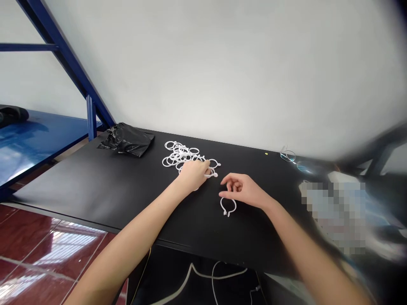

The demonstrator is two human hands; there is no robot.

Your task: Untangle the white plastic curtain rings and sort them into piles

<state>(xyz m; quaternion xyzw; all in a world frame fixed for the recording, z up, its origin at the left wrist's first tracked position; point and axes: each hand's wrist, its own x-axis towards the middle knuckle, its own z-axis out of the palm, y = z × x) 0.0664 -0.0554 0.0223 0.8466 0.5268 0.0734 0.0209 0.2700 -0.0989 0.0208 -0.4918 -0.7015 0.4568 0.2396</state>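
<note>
A cluster of white plastic rings [173,157], some with small knobs, is spread on the black table. Over its right side is my left hand [194,173], fingers bent down and closed around a white ring [210,174]; part of the grip is hidden under the hand. My right hand [241,188] hovers further right, thumb and index finger apart, the other fingers curled, with nothing between them. Just below it, a single white ring [235,205] with a gap at its near side lies on the table, separate from the cluster.
A crumpled black plastic bag [130,140] rests at the back left. Eyeglasses [288,156] lie by the wall at right, near a clear plastic package [333,212], partly blurred. A blue metal frame [70,72] stands at left. Cables [190,271] hang below the front edge.
</note>
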